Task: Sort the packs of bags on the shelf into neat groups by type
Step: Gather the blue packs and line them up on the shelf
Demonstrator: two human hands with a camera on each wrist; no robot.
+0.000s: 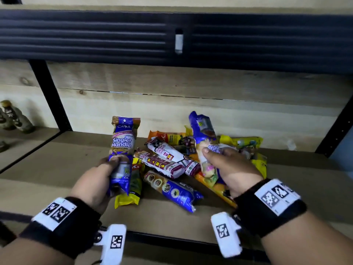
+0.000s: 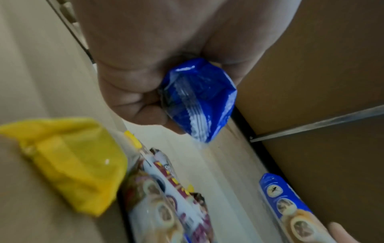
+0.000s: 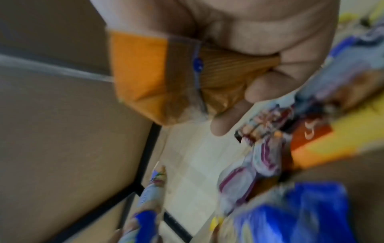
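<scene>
Head view downward onto shelf (image 1: 57, 169); wrist views close, sharing packs (image 1: 164, 161)

A blue "Singlet Handle" pack (image 1: 122, 150) is held upright above the shelf (image 1: 57, 169), a second blue pack (image 1: 205, 142) tilted beside it. Between and below them, white draw-string packs (image 1: 164, 159), a blue pack (image 1: 173, 190) and yellow packs (image 1: 246, 143) are piled loosely.

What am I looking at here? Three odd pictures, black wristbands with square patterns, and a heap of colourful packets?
No machine: a person wearing cameras. The wide picture comes from a head camera; the two blurry close-ups come from cameras strapped to each wrist. The left hand grips a blue Singlet Handle pack upright. The right hand grips a second blue pack, tilted. Between them, on the wooden shelf, lies a mixed pile of packs, blue, yellow, orange and white, not yet sorted.
</scene>
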